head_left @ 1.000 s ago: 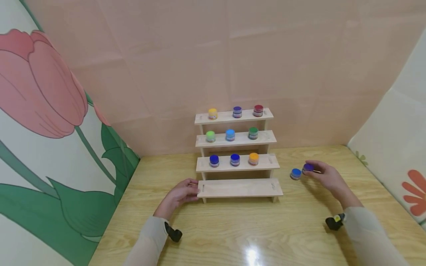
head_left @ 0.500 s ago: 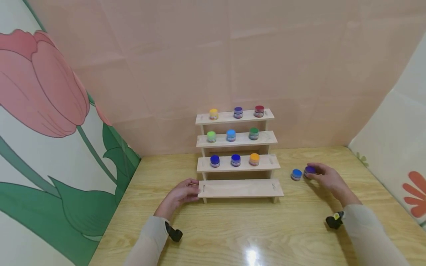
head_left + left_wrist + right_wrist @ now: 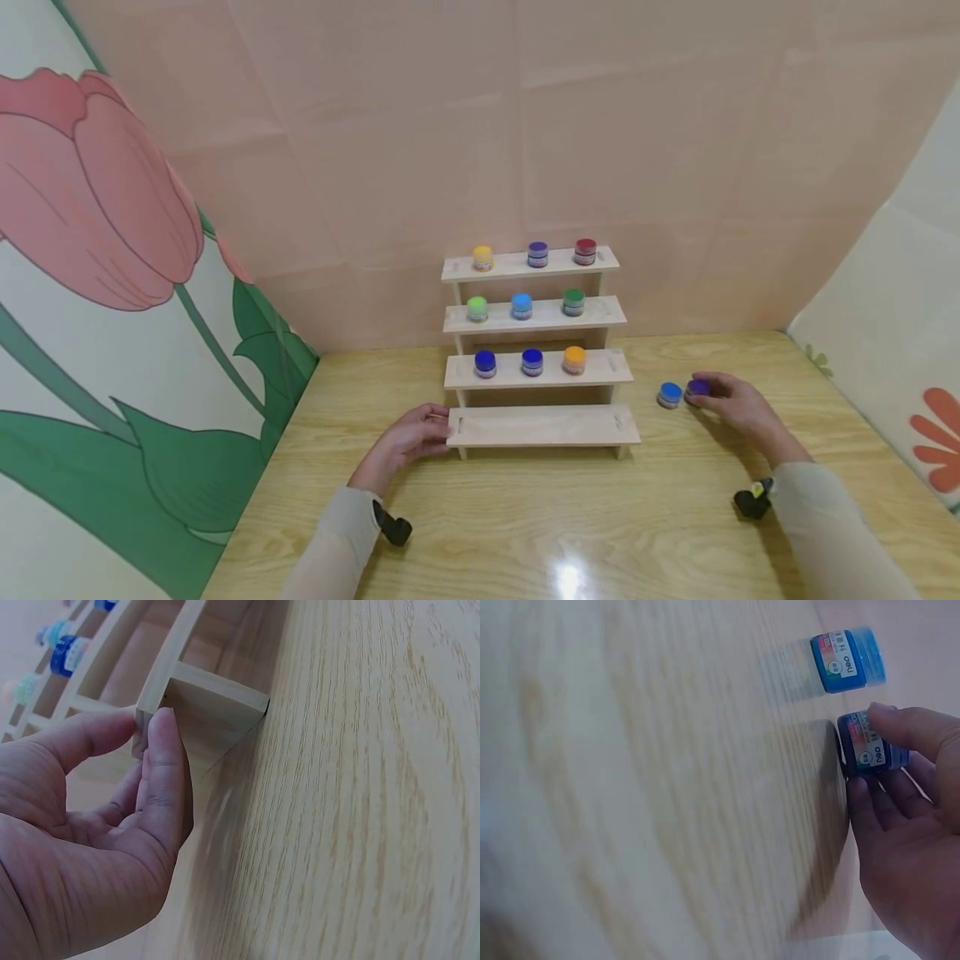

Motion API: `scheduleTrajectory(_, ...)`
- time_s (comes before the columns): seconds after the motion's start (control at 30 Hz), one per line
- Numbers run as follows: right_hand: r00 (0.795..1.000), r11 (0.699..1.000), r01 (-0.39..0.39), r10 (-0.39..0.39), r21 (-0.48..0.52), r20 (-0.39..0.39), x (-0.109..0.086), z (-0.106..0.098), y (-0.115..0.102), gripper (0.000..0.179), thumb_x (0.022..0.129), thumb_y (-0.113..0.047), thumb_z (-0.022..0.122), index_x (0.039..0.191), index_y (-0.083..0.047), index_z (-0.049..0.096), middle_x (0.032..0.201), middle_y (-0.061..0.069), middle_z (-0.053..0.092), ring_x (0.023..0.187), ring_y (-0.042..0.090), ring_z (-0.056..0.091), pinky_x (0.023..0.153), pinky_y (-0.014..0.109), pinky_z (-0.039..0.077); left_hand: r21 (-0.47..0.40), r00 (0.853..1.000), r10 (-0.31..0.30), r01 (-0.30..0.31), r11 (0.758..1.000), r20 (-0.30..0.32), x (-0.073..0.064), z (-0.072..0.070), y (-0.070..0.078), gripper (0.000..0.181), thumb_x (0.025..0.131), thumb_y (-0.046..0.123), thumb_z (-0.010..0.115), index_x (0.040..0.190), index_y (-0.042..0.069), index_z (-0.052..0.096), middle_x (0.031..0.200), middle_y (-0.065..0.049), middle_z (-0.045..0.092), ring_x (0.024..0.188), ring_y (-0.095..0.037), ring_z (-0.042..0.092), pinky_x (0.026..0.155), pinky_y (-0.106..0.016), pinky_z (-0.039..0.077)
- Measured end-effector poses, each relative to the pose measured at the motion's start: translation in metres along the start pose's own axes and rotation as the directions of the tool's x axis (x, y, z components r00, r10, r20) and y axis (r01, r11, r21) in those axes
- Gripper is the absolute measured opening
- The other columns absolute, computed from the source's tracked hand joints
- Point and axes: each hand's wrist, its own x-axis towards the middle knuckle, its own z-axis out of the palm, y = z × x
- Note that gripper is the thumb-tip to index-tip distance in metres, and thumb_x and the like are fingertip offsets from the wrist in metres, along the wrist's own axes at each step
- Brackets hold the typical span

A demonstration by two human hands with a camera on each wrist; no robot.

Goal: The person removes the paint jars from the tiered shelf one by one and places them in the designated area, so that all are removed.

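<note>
1. Head view — we have the right hand [image 3: 738,408] holding the purple-lidded jar [image 3: 697,387], thumb and fingers narrowed round it.
2. That jar is upright, well to the right of the stepped rack [image 3: 548,317], and the right hand is clearly the nearer one. The blue-lidded jar [image 3: 670,395] sits just beside it on the rack side, a slim gap between. Does the held jar's base touch the table [image 3: 480,517]? We can't tell.
3. Across to the left hand [image 3: 412,435], pinching the left end of the lowest shelf [image 3: 543,426].
4. Against a second ago — the purple-lidded jar has come nearer us, almost level with the blue-lidded jar.
</note>
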Motion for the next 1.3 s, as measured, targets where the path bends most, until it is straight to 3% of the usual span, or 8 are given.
scheduleTrajectory(0.2,1.0,1.0,-0.006,0.006,0.014,-0.004,-0.002,-0.004,-0.005,0.069,0.1,-0.04,0.063,0.147,0.005,0.041,0.142,0.033,0.049,0.129,0.049,0.047,0.09,0.03,0.047,-0.01,1.0,0.02,-0.02,1.0,0.018,0.0,-0.001,-0.001,0.046,0.09,-0.001,0.069,0.132,-0.003,0.048,0.108,-0.01,0.062,0.085,-0.017,0.064,0.071,-0.026,0.06)
scheduleTrajectory(0.3,0.999,0.999,-0.001,0.002,0.032,-0.036,-0.004,-0.009,-0.013,0.067,0.103,-0.04,0.059,0.148,0.005,0.039,0.145,0.034,0.045,0.131,0.051,0.044,0.088,0.028,0.047,-0.008,1.0,0.004,-0.004,1.0,-0.004,0.004,0.0,-0.003,0.047,0.091,-0.003,0.067,0.134,-0.004,0.047,0.11,-0.011,0.061,0.085,-0.018,0.064,0.071,-0.026,0.06)
scheduleTrajectory(0.37,0.998,0.999,0.006,-0.003,0.04,-0.07,-0.005,-0.012,-0.023,0.066,0.103,-0.041,0.057,0.149,0.004,0.04,0.145,0.033,0.045,0.131,0.05,0.045,0.087,0.027,0.048,-0.007,1.0,-0.009,0.009,1.0,-0.019,0.006,0.0,-0.004,0.047,0.091,-0.004,0.066,0.134,-0.004,0.047,0.11,-0.011,0.061,0.085,-0.019,0.064,0.071,-0.027,0.06)
scheduleTrajectory(0.53,0.993,0.998,0.037,-0.03,0.056,-0.114,-0.009,-0.015,-0.057,0.068,0.102,-0.047,0.055,0.148,0.0,0.043,0.145,0.028,0.048,0.13,0.044,0.047,0.097,0.045,0.049,-0.008,0.999,-0.02,0.019,1.0,-0.038,0.006,0.0,-0.005,0.045,0.091,-0.005,0.066,0.133,-0.003,0.048,0.109,-0.011,0.061,0.084,-0.019,0.064,0.07,-0.027,0.06)
scheduleTrajectory(0.73,0.984,0.987,0.121,-0.106,0.102,-0.147,-0.015,-0.009,-0.099,0.059,0.102,-0.04,0.06,0.143,0.0,0.05,0.139,0.025,0.054,0.11,0.005,0.056,0.08,0.008,0.046,-0.007,0.999,-0.017,0.017,1.0,-0.034,0.004,0.001,-0.003,0.045,0.091,-0.005,0.066,0.133,-0.004,0.048,0.107,-0.01,0.062,0.084,-0.019,0.064,0.07,-0.027,0.06)
scheduleTrajectory(0.8,0.982,0.983,0.146,-0.13,0.11,-0.139,-0.016,-0.006,-0.11,0.056,0.103,-0.037,0.06,0.143,0.0,0.051,0.138,0.025,0.055,0.108,0.001,0.053,0.079,0.004,0.044,-0.008,0.999,-0.019,0.019,1.0,-0.035,0.004,0.002,-0.003,0.045,0.092,-0.005,0.066,0.133,-0.003,0.049,0.106,-0.01,0.063,0.084,-0.018,0.065,0.071,-0.027,0.06)
scheduleTrajectory(1.0,0.983,0.98,0.163,-0.15,0.114,-0.108,-0.015,0.004,-0.136,0.056,0.102,-0.039,0.06,0.143,-0.001,0.051,0.139,0.025,0.055,0.122,0.037,0.056,0.082,0.004,0.042,-0.004,0.999,-0.01,0.01,1.0,-0.035,0.004,0.001,-0.003,0.044,0.091,-0.005,0.065,0.132,-0.004,0.049,0.104,-0.009,0.064,0.083,-0.018,0.065,0.07,-0.027,0.06)
scheduleTrajectory(1.3,0.976,0.965,0.213,-0.202,0.152,-0.088,-0.013,0.024,-0.165,0.047,0.102,-0.027,0.064,0.138,0.001,0.055,0.134,0.025,0.059,0.122,0.04,0.056,0.086,0.007,0.044,-0.002,0.999,-0.022,0.022,1.0,-0.04,0.002,0.002,0.0,0.045,0.092,-0.004,0.065,0.134,-0.004,0.048,0.106,-0.009,0.063,0.084,-0.018,0.064,0.07,-0.026,0.06)
